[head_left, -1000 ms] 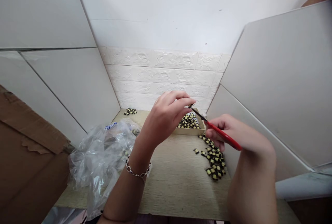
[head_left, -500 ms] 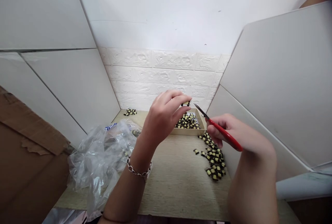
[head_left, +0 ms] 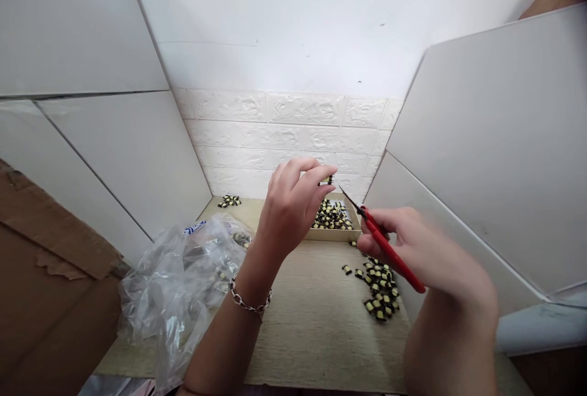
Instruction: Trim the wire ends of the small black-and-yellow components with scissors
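Between the thumb and fingers of my left hand [head_left: 293, 203] is a small black-and-yellow transformer [head_left: 326, 180] with fine pins, held up above the table. My right hand [head_left: 403, 240] grips red-handled scissors or snips [head_left: 389, 250], whose thin dark tips point up and left, just to the right of the held part and apart from it. Behind and below my left hand stands a shallow cardboard box [head_left: 330, 235] with many similar parts in it. A loose pile of the same parts [head_left: 381, 289] lies on the table below my right hand.
A crumpled clear plastic bag [head_left: 183, 298] covers the table's left side. A few more parts [head_left: 229, 201] lie at the back left corner. White panels [head_left: 481, 139] stand on both sides, a brick-patterned wall [head_left: 302, 109] behind. Brown cardboard [head_left: 55, 274] is at far left.
My right hand has tilted the red tool and lowered its handle end slightly; its tips have shifted a little left. The left hand still pinches the part, nearly in place. The view shifted slightly.
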A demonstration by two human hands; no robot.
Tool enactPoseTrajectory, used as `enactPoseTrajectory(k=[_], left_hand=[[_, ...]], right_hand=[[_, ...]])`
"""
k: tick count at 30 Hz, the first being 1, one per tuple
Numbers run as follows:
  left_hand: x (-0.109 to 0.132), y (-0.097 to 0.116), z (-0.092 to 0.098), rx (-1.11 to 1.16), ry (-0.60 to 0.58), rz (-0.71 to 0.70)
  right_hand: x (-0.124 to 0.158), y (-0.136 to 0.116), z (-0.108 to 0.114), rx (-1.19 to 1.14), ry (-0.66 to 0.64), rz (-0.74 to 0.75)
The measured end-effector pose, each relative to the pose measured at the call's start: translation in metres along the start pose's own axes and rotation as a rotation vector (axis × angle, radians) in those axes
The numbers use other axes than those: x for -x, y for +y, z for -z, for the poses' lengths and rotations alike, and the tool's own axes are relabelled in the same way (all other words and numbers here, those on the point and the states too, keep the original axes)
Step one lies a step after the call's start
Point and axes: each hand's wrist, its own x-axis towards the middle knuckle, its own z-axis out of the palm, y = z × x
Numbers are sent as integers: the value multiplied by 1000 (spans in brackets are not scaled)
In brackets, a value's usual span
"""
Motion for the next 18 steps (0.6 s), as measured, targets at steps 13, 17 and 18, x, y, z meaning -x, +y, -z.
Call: enactPoseTrajectory(k=[13, 17, 18], left_hand=[[1, 1, -3, -72, 63, -87], [1, 1, -4, -98, 54, -111], [1, 1, -4, -101, 55, -115]], right_hand=[[2, -4, -7, 217, 164, -46], [3, -6, -7, 241, 191, -52], [3, -5, -7, 242, 192, -53]])
